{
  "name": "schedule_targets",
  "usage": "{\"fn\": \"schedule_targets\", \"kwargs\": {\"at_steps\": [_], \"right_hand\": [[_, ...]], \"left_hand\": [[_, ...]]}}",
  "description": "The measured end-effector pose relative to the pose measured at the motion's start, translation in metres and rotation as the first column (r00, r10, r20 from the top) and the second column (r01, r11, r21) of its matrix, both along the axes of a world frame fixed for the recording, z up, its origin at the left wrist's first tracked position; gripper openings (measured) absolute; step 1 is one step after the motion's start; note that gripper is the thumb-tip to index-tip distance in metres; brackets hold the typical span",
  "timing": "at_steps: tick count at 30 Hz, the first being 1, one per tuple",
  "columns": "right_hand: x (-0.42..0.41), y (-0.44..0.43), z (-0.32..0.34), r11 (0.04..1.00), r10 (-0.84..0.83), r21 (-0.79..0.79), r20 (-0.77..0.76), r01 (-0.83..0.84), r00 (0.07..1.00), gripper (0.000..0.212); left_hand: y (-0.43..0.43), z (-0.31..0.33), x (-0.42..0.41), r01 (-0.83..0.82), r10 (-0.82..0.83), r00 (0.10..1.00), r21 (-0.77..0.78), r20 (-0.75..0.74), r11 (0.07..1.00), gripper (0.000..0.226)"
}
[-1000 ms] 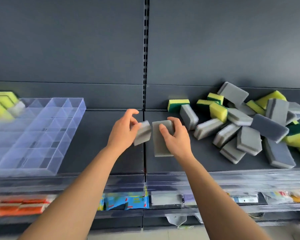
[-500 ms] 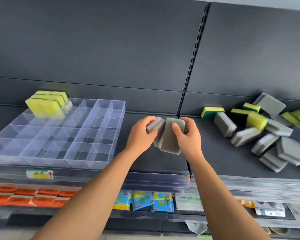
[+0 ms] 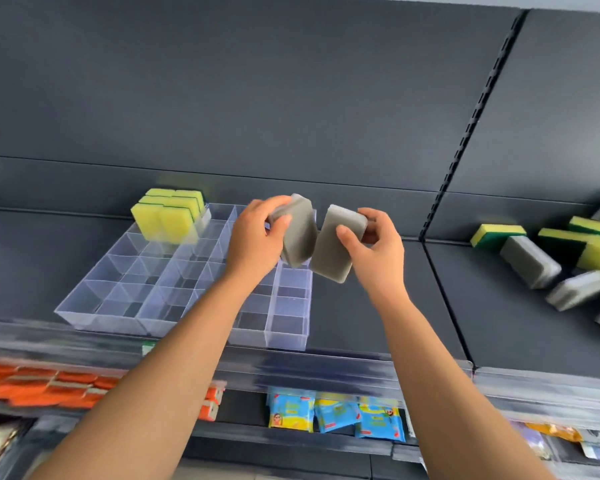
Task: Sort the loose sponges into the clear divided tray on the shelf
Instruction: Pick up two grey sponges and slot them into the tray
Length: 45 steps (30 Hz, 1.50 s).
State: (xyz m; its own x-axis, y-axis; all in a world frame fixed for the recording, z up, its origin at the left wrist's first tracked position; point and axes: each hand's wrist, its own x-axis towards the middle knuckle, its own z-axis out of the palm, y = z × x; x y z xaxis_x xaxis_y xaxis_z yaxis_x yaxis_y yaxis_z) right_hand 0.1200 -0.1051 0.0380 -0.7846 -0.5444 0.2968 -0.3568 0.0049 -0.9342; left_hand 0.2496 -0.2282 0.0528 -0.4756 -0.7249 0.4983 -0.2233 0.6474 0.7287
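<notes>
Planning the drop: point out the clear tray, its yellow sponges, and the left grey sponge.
clear tray (image 3: 286,337): head view, front wall.
yellow sponges (image 3: 168,221): head view, front face.
left grey sponge (image 3: 298,237): head view, broad face.

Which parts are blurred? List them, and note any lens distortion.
Head view: motion smear on the orange packs, front strip of the shelf and yellow sponges; the left hand and right hand, each gripping a grey sponge, are sharper; the slotted upright leans and bows, a wide-angle effect.
</notes>
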Motion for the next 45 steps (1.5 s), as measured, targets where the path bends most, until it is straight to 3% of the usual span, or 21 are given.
{"fn": "schedule_targets", "kwargs": {"at_steps": [13, 23, 33, 45], "right_hand": [[-0.007, -0.127, -0.003, 0.984, 0.170, 0.072, -0.085, -0.164, 0.982, 0.037], [0.006, -0.198, -0.002, 0.979, 0.185, 0.112, -0.131, -0.171, 0.974, 0.034], [0.011, -0.251, -0.026, 0.965, 0.138, 0.250, -0.215, -0.082, 0.967, 0.037], [0.008, -0.269, -0.059, 0.871, 0.147, 0.489, -0.360, 0.052, 0.921, 0.035]], "left_hand": [[-0.113, 0.008, 0.015, -0.105, 0.107, 0.989, -0.025, 0.107, 0.994, 0.035], [-0.186, 0.000, 0.027, -0.160, 0.169, 0.962, -0.059, 0.213, 0.985, 0.033], [-0.243, -0.012, 0.020, -0.036, 0.048, 0.921, -0.038, 0.386, 0.999, 0.030], [-0.271, -0.011, 0.012, 0.103, -0.099, 0.895, 0.014, 0.435, 0.995, 0.028]]}}
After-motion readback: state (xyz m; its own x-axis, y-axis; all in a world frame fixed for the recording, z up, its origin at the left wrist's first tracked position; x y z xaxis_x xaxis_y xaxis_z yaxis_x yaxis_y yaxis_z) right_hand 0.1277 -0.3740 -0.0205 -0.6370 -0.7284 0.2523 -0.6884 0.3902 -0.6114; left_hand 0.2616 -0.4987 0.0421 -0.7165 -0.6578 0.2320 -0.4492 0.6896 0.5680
